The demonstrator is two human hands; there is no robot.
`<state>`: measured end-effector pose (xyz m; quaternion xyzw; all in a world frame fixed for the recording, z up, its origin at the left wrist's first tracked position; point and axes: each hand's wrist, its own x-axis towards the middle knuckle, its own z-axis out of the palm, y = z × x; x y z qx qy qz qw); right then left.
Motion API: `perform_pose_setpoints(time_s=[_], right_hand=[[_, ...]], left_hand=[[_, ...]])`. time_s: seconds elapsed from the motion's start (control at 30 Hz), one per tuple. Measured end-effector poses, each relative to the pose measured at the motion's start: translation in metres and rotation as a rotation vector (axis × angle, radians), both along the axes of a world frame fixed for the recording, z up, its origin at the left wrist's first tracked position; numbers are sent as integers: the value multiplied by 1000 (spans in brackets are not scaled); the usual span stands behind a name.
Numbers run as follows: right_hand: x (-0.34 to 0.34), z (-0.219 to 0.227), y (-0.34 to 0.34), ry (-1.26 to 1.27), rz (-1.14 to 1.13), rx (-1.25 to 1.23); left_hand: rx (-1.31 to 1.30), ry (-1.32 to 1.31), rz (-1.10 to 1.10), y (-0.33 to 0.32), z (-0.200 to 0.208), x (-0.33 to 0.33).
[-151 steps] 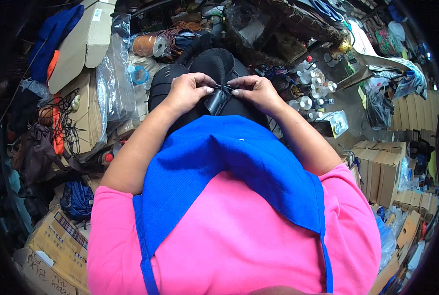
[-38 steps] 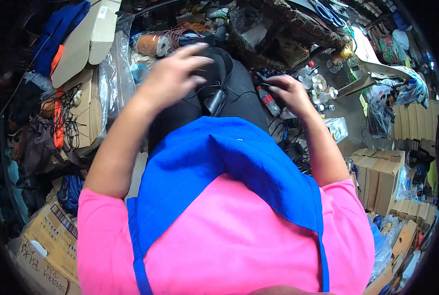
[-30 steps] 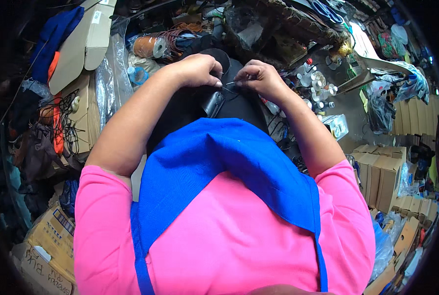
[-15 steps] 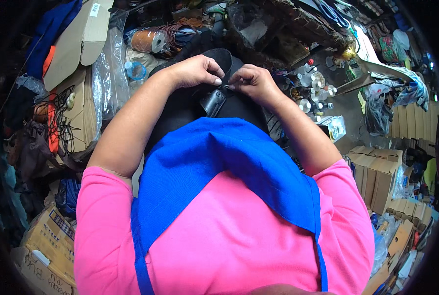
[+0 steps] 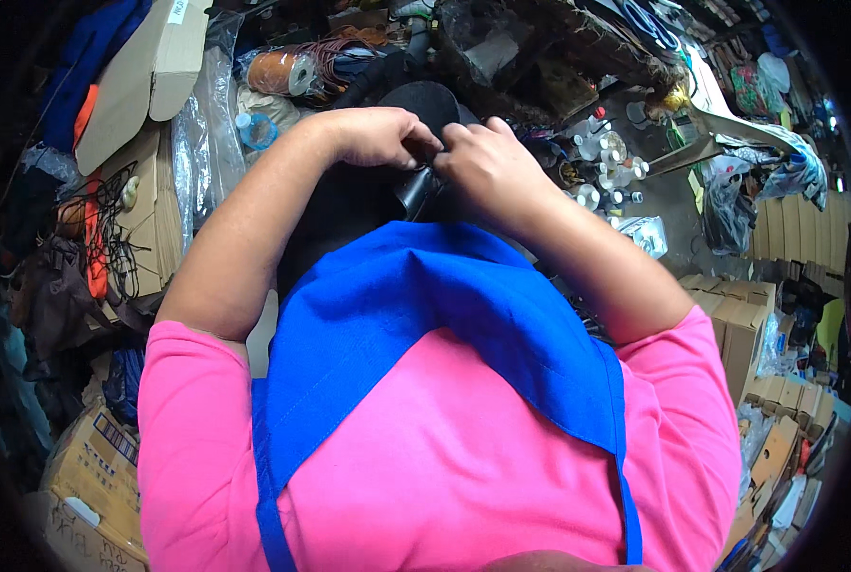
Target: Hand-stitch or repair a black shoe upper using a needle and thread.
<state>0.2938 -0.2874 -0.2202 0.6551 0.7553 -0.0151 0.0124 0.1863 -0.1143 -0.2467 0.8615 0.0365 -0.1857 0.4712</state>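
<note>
A black bag [image 5: 349, 205] rests in front of me, above my blue apron [image 5: 425, 324] and pink shirt. Both hands meet at its upper middle. My left hand [image 5: 379, 136] pinches a small black strap piece [image 5: 418, 189] from the left. From the right, my right hand [image 5: 482, 164] grips the same piece, fingers closed tight. The fingertips of the two hands nearly touch. What lies under the fingers is hidden.
Cardboard boxes [image 5: 144, 71] and clear plastic bags [image 5: 201, 143] crowd the left. A brown spool [image 5: 277, 71] lies at the back. Small metal parts and bottles [image 5: 606, 167] sit on the right. Stacked cartons [image 5: 740, 324] stand at far right, with more boxes [image 5: 87, 458] at lower left.
About a second ago my hands were apart, the left reaching over the bag. They have come together at the strap piece and stayed there, shifting only slightly.
</note>
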Motion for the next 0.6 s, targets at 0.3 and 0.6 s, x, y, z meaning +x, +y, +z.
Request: perform_pose_setpoints(time_s=[0.3,0.6], right_hand=[[19,-11,22,199,-29,-117],[25,-27,25,660,-375,-221]], left_hand=[[198,-277,151,11,-31,10],[424,-524,538,-15,-26,-4]])
